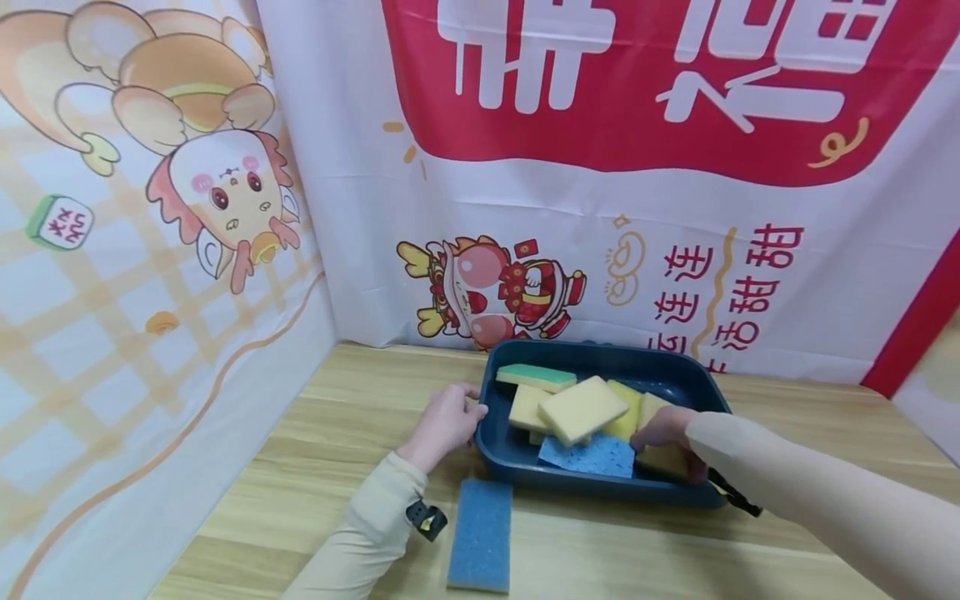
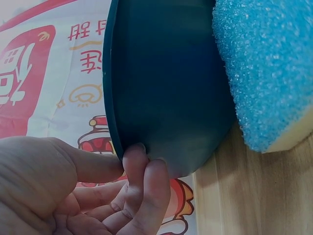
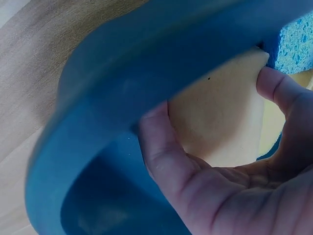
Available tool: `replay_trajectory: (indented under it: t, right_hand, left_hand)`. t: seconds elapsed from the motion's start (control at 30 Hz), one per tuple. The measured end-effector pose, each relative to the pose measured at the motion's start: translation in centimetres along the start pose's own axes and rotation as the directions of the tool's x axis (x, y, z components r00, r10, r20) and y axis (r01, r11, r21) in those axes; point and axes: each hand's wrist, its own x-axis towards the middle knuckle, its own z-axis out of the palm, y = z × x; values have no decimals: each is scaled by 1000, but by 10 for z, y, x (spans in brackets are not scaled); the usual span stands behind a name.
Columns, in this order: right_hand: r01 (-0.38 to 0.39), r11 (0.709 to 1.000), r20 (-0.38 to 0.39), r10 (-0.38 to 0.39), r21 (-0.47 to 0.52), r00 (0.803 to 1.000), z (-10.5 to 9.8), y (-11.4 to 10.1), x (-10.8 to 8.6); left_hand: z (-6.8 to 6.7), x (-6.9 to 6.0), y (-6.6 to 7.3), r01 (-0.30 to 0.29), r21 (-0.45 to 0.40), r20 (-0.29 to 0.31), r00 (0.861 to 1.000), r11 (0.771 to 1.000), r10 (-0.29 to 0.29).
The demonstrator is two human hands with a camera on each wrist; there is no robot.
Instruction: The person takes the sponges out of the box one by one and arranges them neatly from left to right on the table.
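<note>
A dark blue plastic basin [image 1: 600, 486] holds several sponges. My left hand [image 1: 447, 425] pinches the rim at its left end, thumb at the lip and fingertips against the outer wall in the left wrist view. Down inside the right end, my right hand [image 1: 675, 429] grips a beige sponge [image 3: 220, 103], its thumb and fingers on opposite edges. Beside it in the basin lie a blue sponge [image 1: 588, 457], a yellow sponge [image 1: 624, 408], a pale sponge [image 1: 583, 408] tilted on top and a green-topped sponge [image 1: 536, 377].
A blue-faced sponge [image 1: 480, 533] lies on the wooden table [image 1: 600, 550] in front of the basin's left end, near the left wrist. Behind the basin hangs a printed cloth [image 1: 480, 200]; another patterned cloth [image 1: 150, 350] runs along the left side.
</note>
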Motion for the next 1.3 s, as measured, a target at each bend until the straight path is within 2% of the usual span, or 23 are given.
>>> replay_trajectory:
  t: [0.13,0.3,0.6,0.8,0.87,0.97,1.07,1.2,1.3]
  right_hand:
    - [-24,999,18,23,34,1000,-3,-2,-1]
    - [-53,995,43,50,83,998,-4,-4,7]
    - [-60,995,40,56,83,998,-3,-5,13]
    - [-24,998,39,22,65,999,-3,-4,14]
    - [-34,998,29,32,55,999,1,-4,18]
    - [-64,997,9,64,47,998,8,0,39]
    - [-132,990,-15,133,54,991,12,3,60]
    - [-166,983,-25,168,73,985,11,6,80]
    - [-159,984,-21,161,84,987,9,14,103]
  left_hand:
    - [1,1,0,-11,5,3,1000,1000,11]
    - [1,1,0,-18,7,-3,1000,1000,18]
    - [1,1,0,14,-1,3,1000,1000,-14]
    - [1,1,1,-4,-7,0,1000,1000,4]
    - [1,0,0,-5,-8,3,1000,1000,5]
    - [1,-1,0,-2,-9,7,1000,1000,2]
    - [1,-2,-1,2,-9,5,1000,1000,-2]
    - [0,-2,0,-12,-3,-3,1000,1000,12]
    - [0,-1,1,-26,0,-9,1000,1000,26]
